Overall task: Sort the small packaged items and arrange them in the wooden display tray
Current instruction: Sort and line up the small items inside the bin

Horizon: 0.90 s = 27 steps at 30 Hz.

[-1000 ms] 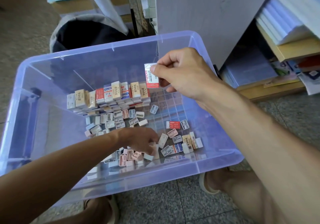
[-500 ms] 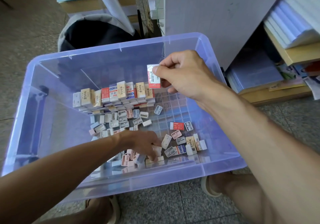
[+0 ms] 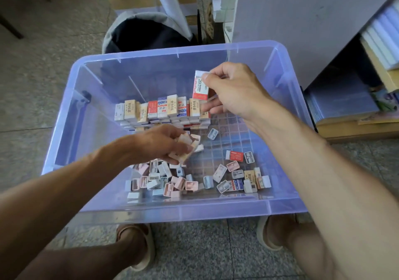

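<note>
A clear purple plastic bin on the floor holds many small packaged erasers. A stacked row of boxed erasers stands along its far side. Loose small packs lie scattered over its near half. My right hand pinches a red-and-white 2B eraser above the right end of the stacked row. My left hand hovers over the middle of the bin and grips a handful of small packs. No wooden tray is in view.
A black-lined waste bin stands behind the plastic bin. A grey cabinet and shelves with stacked books are at the right. Cardboard boxes sit at the back. My sandalled feet are under the bin's near edge.
My left hand has lifted from the loose pile at the near side with a handful of small packs, moving up toward the stacked row. My right hand keeps holding the 2B eraser.
</note>
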Available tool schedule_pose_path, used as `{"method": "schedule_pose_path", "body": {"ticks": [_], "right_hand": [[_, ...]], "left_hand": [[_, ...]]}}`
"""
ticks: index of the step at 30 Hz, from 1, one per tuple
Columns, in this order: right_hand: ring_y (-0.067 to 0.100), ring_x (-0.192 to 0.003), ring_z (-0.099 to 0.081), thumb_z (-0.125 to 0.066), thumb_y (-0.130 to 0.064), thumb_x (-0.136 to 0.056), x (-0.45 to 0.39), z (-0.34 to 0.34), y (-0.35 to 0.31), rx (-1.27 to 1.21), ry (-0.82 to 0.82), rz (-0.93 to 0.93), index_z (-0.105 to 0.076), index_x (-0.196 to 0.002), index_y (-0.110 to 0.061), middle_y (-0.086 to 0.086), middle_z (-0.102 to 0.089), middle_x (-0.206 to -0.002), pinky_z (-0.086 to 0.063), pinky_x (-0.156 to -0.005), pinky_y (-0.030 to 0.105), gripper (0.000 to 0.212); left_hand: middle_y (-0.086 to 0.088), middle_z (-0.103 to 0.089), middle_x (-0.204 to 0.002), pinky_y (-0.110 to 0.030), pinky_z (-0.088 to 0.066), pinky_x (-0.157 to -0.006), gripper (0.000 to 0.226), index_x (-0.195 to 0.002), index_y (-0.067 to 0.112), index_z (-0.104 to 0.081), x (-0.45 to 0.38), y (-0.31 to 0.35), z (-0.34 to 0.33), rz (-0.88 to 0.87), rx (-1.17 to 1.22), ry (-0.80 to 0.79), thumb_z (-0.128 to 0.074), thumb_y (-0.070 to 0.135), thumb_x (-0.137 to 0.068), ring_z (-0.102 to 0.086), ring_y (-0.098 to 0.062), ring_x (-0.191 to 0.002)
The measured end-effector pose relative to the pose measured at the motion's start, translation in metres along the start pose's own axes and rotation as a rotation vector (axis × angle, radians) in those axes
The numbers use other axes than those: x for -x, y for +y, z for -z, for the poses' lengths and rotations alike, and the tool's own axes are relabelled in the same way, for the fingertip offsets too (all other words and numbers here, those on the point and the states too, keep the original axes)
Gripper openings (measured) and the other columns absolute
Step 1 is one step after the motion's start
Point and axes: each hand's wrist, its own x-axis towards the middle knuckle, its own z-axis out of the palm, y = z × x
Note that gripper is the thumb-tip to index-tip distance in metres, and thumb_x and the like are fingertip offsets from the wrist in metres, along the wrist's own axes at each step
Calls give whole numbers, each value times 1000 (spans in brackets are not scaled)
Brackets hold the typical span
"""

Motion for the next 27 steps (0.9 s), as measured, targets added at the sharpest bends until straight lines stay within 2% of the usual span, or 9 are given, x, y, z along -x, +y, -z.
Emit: {"method": "schedule_pose_path", "body": {"ticks": [3, 7, 9, 12, 14, 16, 19, 22, 27], "right_hand": [[19, -67, -75, -56, -22, -100, -7, -14, 2, -8, -34, -19, -60, -97, -13, 11, -69, -96, -63, -71, 38, 10], [17, -69, -75, -60, -16, -99, -18, -38, 8, 51, -114, -59, -58, -89, -18, 9, -70, -88, -63, -68, 31, 10], [18, -72, -76, -61, -12, -98, -24, -50, 14, 108, -143, -88, -60, -87, -16, 12, -73, -92, -63, -68, 30, 11], [16, -67, -74, -63, -9, -96, -33, -66, 25, 159, -153, -133, -67, -90, -9, 9, -73, -104, -59, -58, 23, 8], [17, -68, -74, -64, -9, -96, -39, -76, 29, 148, -138, -163, -70, -93, -4, 10, -74, -103, -61, -64, 27, 8], [22, -76, -76, -64, -10, -96, -44, -86, 30, 105, -119, -190, -70, -88, -7, 15, -76, -91, -63, -75, 36, 10], [21, -76, -77, -63, -11, -96, -53, -103, 24, 112, -109, -185, -68, -81, -14, 11, -75, -81, -63, -77, 36, 16], [17, -67, -76, -65, -12, -95, -65, -122, 18, 188, -99, -191, -70, -85, -10, 9, -75, -74, -63, -71, 33, 12], [16, -66, -75, -71, -11, -92, -79, -149, 14, 302, -71, -164, -74, -92, -3, 8, -75, -72, -64, -73, 38, 9]], "left_hand": [[-17, -68, -100, -38, -61, -75, 24, -110, 5, -62, 29, -7, 15, 45, 311, 127, -65, 6, -86, -69, -28, -91], [-17, -71, -101, -30, -61, -63, 19, -108, 3, -63, 63, -14, 26, 2, 712, 296, -52, -3, -93, -71, -27, -87], [-18, -70, -105, -28, -60, -61, 22, -112, 1, -63, 74, -17, 30, -34, 853, 352, -49, -3, -94, -70, -28, -91], [-16, -73, -95, -27, -59, -60, 21, -110, 0, -62, 86, -22, 32, -63, 1014, 401, -49, -2, -95, -72, -26, -84], [-17, -72, -93, -28, -61, -63, 20, -109, -2, -62, 91, -23, 33, -67, 1149, 423, -51, 1, -93, -73, -26, -81], [-18, -70, -94, -26, -60, -67, 23, -107, -3, -62, 94, -22, 33, -92, 1272, 425, -57, 4, -86, -72, -27, -80], [-17, -69, -94, -22, -58, -60, 22, -104, -1, -65, 92, -20, 31, -108, 1266, 477, -62, 3, -83, -71, -24, -80], [-19, -70, -91, -23, -59, -60, 16, -101, -4, -64, 90, -23, 26, -71, 1283, 530, -61, -1, -85, -72, -25, -81], [-19, -71, -88, -26, -59, -58, 8, -92, -5, -66, 92, -27, 24, -62, 1274, 568, -63, -3, -84, -69, -28, -86]]}}
